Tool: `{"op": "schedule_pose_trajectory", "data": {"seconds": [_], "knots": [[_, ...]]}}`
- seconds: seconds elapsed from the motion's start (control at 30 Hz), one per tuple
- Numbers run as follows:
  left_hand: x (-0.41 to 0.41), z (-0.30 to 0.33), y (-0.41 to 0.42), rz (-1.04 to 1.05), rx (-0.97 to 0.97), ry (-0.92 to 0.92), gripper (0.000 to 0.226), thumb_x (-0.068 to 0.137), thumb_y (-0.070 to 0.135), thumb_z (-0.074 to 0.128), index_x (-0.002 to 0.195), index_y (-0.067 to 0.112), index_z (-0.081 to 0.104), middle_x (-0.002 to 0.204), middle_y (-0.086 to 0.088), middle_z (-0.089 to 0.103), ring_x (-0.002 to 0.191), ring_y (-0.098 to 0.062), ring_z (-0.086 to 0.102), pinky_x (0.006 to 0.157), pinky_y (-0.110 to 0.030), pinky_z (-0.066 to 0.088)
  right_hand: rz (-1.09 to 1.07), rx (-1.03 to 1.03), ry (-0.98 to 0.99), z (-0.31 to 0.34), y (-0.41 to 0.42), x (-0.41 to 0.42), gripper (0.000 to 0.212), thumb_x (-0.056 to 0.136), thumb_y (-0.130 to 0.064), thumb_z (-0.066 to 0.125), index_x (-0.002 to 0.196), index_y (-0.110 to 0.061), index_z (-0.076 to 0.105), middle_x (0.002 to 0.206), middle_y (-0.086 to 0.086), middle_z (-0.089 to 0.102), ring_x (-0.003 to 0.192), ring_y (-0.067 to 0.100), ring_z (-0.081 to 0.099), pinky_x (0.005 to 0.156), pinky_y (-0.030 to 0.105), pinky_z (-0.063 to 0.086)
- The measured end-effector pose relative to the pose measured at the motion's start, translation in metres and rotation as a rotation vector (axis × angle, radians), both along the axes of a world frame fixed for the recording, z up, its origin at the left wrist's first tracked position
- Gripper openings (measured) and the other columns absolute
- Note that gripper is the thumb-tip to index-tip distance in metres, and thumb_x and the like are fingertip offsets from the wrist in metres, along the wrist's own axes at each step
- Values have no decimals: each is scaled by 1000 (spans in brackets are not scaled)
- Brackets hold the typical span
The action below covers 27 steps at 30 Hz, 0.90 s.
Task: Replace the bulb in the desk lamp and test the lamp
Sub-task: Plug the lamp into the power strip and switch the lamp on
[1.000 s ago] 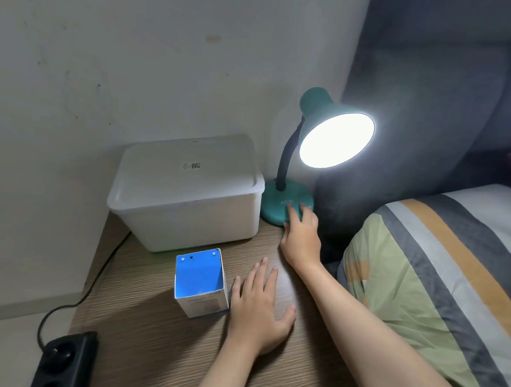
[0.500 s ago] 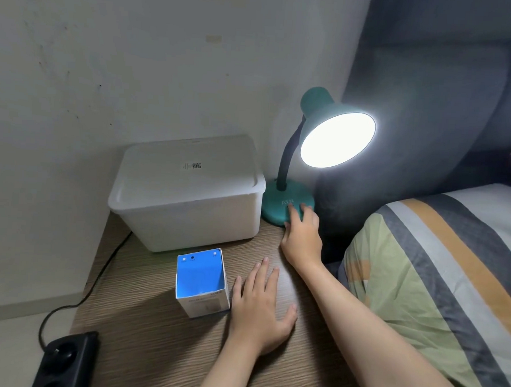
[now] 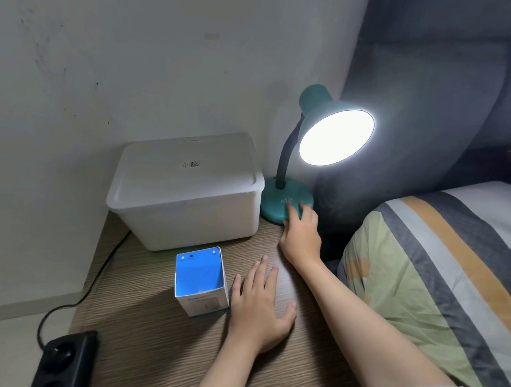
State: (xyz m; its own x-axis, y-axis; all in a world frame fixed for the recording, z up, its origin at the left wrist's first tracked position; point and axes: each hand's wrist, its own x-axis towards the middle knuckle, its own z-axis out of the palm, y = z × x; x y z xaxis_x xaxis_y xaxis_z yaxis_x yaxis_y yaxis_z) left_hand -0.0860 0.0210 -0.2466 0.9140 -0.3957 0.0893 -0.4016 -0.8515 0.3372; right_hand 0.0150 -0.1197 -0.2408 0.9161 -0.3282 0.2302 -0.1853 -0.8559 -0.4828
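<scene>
Right hand [image 3: 301, 235] presses straight fingers on the base of the lit teal gooseneck desk lamp [image 3: 286, 202] at the wooden table's [image 3: 151, 350] back — likely testing; left hand [image 3: 258, 306] rests flat, steadying.

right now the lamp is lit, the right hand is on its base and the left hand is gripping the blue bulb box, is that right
Not quite. In the head view the left hand is not gripping the bulb box; it lies flat on the table beside the box, fingers straight. The rest holds: the lamp is lit and the right hand rests on its base.
</scene>
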Motion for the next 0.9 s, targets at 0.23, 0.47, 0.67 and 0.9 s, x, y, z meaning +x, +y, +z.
{"op": "schedule_pose_trajectory", "data": {"seconds": [0.23,0.47,0.67,0.9], "knots": [[0,-2,0,9,8,-13,78,77,62,31,144,23,24,157,1,9,144,-16,10,110,-40,-4,7,-26,33,2,1,0,56,90,-15,51,143,-14,32,146,18,31,137,33,24,90,45,49],[-1,1,1,-1,-3,9,77,78,62,31,145,25,21,158,2,6,144,-16,6,111,-40,-4,6,-40,56,3,1,1,60,89,-16,52,144,-15,29,147,17,28,138,33,21,92,45,48],[-1,2,5,-35,-57,35,75,81,59,37,145,26,17,158,5,2,144,-13,0,114,-42,-1,2,-75,70,-1,3,4,56,91,-15,46,144,-16,28,146,18,25,138,33,19,98,44,43],[-1,-1,5,-26,-67,26,76,79,59,36,145,24,19,158,4,6,144,-14,3,114,-42,1,-2,-9,0,-1,5,2,52,94,-15,44,144,-15,29,146,18,29,138,34,22,101,46,42]]}}
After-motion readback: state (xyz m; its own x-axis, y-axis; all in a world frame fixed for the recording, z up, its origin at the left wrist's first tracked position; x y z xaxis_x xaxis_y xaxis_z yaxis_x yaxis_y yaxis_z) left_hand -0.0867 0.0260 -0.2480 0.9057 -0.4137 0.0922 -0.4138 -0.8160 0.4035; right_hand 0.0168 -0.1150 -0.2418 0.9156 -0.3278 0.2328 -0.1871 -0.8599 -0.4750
